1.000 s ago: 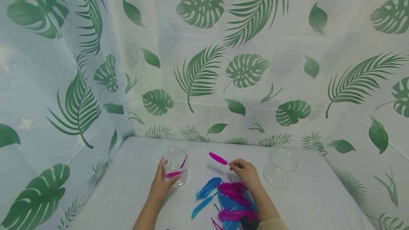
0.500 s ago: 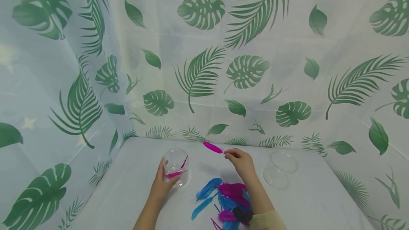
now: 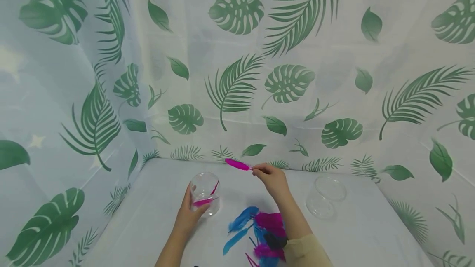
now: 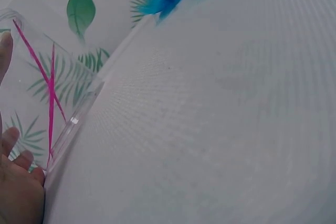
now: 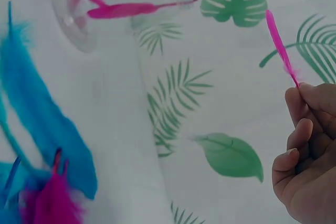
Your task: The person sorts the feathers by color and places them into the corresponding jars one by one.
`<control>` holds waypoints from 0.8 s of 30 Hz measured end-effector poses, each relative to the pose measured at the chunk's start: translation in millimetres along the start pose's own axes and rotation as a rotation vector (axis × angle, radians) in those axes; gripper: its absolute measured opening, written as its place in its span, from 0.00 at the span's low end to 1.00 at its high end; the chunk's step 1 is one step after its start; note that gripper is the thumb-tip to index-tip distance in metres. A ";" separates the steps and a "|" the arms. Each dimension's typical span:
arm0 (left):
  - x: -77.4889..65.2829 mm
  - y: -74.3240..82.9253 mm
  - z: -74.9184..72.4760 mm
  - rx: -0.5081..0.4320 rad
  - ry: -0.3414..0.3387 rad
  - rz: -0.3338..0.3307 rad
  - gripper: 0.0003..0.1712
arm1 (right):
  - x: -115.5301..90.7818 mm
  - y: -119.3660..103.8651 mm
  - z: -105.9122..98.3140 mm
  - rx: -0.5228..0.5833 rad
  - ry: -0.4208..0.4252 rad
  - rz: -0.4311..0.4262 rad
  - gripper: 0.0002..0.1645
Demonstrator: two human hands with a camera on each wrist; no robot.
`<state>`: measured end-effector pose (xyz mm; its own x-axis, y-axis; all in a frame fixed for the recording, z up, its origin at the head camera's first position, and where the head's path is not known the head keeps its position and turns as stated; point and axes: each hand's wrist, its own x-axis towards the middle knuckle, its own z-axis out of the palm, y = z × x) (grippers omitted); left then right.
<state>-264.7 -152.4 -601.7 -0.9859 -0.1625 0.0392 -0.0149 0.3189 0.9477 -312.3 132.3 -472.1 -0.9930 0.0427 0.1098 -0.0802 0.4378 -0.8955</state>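
My left hand (image 3: 188, 216) grips a clear jar (image 3: 216, 206) from its left side, fingers behind and thumb in front. Two pink feathers (image 3: 202, 202) lie inside it, crossing each other in the left wrist view. My right hand (image 3: 273, 181) pinches the bare quill of another pink feather (image 3: 237, 164) between thumb and fingertips. That feather is raised above the table, its tip pointing left, up and to the right of the jar's mouth in the head view. Below my right forearm lies a loose pile of blue feathers (image 3: 237, 240) and pink feathers (image 3: 270, 222), partly hidden by a dark object at the wrist.
A second clear container (image 3: 315, 207) is at the right of the white-covered table (image 3: 356, 234). Leaf-patterned cloth (image 3: 237, 94) hangs along the back and both sides, meeting the table's far edge.
My right hand has moved left and farther back with the pink feather, uncovering some of the pile's right side and then covering it with the forearm. The left hand and jar keep their place.
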 end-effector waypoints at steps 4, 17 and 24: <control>0.4 -1.8 0.4 -0.003 -0.004 0.003 0.60 | 1.7 -13.7 5.9 0.019 -0.016 -0.032 0.07; 0.4 -1.6 0.2 -0.011 -0.002 -0.003 0.59 | 2.5 -32.8 35.6 -0.015 -0.093 -0.087 0.04; 3.7 -3.5 1.0 -0.013 0.008 0.014 0.60 | 3.2 -31.0 55.5 -0.137 -0.214 -0.156 0.05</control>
<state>-268.4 -153.2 -605.1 -0.9847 -0.1656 0.0544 0.0006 0.3091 0.9510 -317.7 69.0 -467.9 -0.9664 -0.2185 0.1351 -0.2353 0.5418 -0.8069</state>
